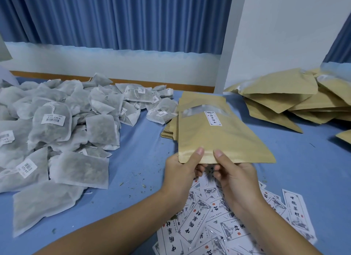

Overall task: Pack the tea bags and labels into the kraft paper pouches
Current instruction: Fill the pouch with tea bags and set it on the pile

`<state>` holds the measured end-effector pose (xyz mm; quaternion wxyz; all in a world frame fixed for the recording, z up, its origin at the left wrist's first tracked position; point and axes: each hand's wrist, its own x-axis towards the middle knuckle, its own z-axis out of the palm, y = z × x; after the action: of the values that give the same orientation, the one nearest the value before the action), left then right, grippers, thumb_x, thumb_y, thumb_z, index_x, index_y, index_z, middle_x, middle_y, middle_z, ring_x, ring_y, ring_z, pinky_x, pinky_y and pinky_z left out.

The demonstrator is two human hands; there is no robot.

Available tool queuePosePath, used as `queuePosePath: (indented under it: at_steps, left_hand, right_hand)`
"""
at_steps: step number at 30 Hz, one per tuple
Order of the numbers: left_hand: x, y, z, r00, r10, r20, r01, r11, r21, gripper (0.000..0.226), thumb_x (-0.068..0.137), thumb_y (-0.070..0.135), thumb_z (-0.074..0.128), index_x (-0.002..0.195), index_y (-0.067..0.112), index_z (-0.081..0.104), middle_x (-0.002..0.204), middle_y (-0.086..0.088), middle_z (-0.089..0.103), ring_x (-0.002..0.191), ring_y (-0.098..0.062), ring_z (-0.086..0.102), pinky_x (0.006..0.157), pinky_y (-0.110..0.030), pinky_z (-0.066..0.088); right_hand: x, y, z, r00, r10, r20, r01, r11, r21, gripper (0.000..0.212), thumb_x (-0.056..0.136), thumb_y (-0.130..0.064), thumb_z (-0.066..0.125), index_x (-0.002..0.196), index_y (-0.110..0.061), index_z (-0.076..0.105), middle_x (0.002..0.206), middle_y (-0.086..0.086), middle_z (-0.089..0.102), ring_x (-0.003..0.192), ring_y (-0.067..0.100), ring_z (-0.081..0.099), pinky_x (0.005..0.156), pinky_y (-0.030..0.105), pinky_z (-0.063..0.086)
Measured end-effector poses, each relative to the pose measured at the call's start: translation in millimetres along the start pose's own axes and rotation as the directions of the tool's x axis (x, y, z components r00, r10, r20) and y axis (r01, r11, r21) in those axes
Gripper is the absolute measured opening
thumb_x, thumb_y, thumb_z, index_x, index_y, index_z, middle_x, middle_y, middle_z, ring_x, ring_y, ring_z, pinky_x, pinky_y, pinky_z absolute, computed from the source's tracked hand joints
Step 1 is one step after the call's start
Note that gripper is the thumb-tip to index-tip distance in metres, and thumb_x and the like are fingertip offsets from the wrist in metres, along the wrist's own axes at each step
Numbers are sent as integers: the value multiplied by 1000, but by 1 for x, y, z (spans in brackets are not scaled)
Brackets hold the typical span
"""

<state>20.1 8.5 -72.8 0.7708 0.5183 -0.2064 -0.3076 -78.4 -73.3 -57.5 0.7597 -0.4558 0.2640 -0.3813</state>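
Across the blue table [144, 159], with the held pouch [214, 139] taken as the reference point, stock is lying in four groups. Left of the held pouch, a large heap of tea bags [57, 131] is sitting loose and unpacked. Behind and to the right of the held pouch, a pile of kraft pouches [284, 97] is lying askew. These are looking slightly bulged and may be packed already, though their contents are not showing. Nearer the person than the held pouch, printed labels [209, 222] are lying scattered and overlapping. Under the held pouch's far left side, a flat stack of pouches [169, 131] is waiting.

Judged from this, the job is running somewhere in its middle. Much stock is remaining, and the held pouch is looking flat and not yet filled.

The left hand [182, 171] is pinching the held pouch at its near left corner, thumb on top and fingers curled beneath. The right hand [235, 177] is pinching the same near edge just beside it, likewise thumb on top. Both appear to be working the mouth apart; neither is holding a tea bag or label.
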Motion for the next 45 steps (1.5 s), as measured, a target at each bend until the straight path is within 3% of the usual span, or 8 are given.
queuePosePath:
  at_steps: [6,16,23,28,31,35,41,45]
  left_hand:
    - [1,2,-3,999,43,6,-43,999,-15,13,90,28,73,78,26,76,73,-5,66,60,-15,54,58,-28,47]
    - [0,0,-1,997,62,48,-65,995,71,9,94,17,69,90,10,75,60,2,65,49,-7,52,48,-15,43]
    - [2,-1,-2,998,44,-42,-43,999,7,19,92,21,70,74,26,74,60,-3,57,48,-11,46,43,-21,37]
    - [2,-1,-2,1000,-4,-7,3,995,-102,20,83,25,78,95,10,73,90,-15,74,71,-23,62,60,-30,47]
    - [2,-3,0,998,-29,-51,23,993,-117,26,81,20,81,98,3,69,83,-15,72,68,-25,59,66,-36,48]
    - [7,0,-3,987,-35,-158,-1,975,-221,14,85,12,77,91,4,67,70,-6,66,56,-15,56,58,-27,51]
    - [-2,-3,2,999,-39,8,40,982,-186,16,87,11,75,101,7,69,81,-7,70,65,-15,61,61,-28,50]
    - [1,-3,1,996,-80,-31,75,989,-125,10,85,14,78,88,9,70,71,-6,67,63,-17,57,69,-32,51]
  right_hand:
    - [3,-3,-3,1000,-1,-23,3,996,87,15,82,-10,77,96,-9,71,81,3,65,59,10,51,49,21,44]
    - [-2,0,1,999,30,38,-28,999,-38,16,81,-9,78,92,1,73,79,14,56,57,14,48,57,25,46]
    - [-3,1,5,998,4,-59,-1,998,55,11,87,-11,74,97,-8,71,79,5,65,56,12,50,47,24,42]
    - [-1,1,2,1000,14,-25,-12,998,55,14,85,-10,76,98,-9,73,80,4,66,56,10,51,50,21,47]
    - [-2,2,4,999,32,-1,-32,999,35,14,84,-11,77,98,-9,74,80,4,66,57,10,52,50,21,48]
    - [1,-3,1,999,30,-36,-28,998,51,20,84,-10,76,104,-7,71,79,1,66,54,10,51,44,19,43]
    - [-2,2,2,998,41,38,-40,999,-14,21,84,-11,77,102,0,71,73,8,61,58,14,51,56,27,48]
    - [0,2,1,999,17,51,-16,1000,-14,19,83,-7,77,102,-5,72,81,8,64,58,13,50,54,23,47]
